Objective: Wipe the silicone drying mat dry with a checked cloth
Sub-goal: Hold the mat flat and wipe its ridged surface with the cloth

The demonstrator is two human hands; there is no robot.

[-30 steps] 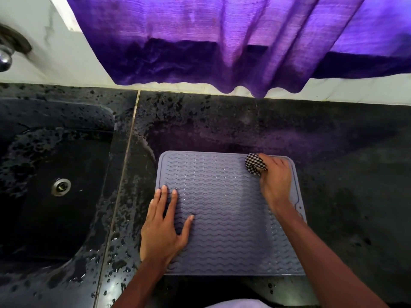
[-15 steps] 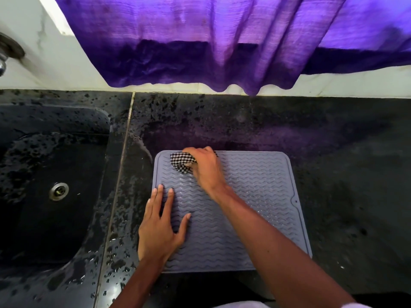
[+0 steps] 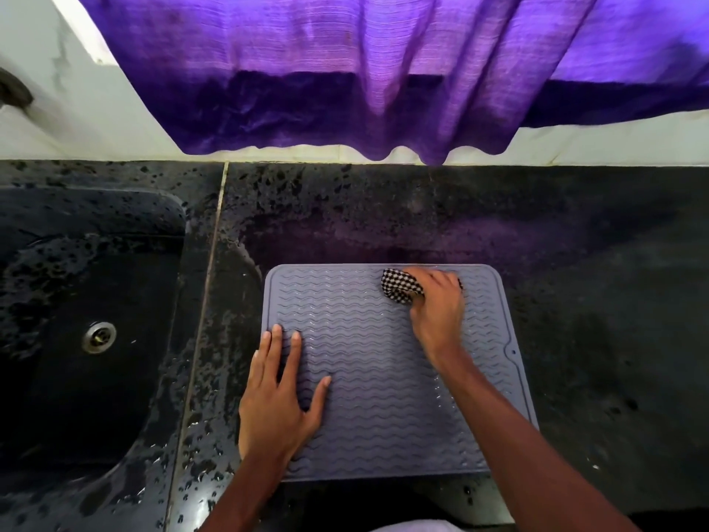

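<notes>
Nearest us, a strip of white fabric [image 3: 410, 527] sits at the bottom edge, between our two forearms. Our right forearm [image 3: 537, 455] crosses the near right corner of the silicone drying mat [image 3: 383, 397] and hides it. The mat is grey-lilac with wavy ribs and lies flat on the black countertop [image 3: 594, 301], under both hands. Left of our left hand the counter is spotted with water drops [image 3: 195, 478]. Further left is a dark sink [image 3: 57, 378] with a metal drain [image 3: 99, 337]. Beyond our right hand comes more dark counter, then a white wall [image 3: 96, 120] with a purple curtain [image 3: 345, 71] hanging over it.

Our left hand [image 3: 276, 401] is palm down, fingers straight and slightly spread. It presses on the mat's near left part, its outer side overhanging the mat's left edge, and it holds nothing.

Our right hand [image 3: 437, 312] is farther out, on the mat's far right part and a bit blurred. Its fingers curl round the bunched checked cloth [image 3: 401, 290], which is black and white. The cloth sticks out to the left of the hand and touches the mat close to its far edge.
</notes>
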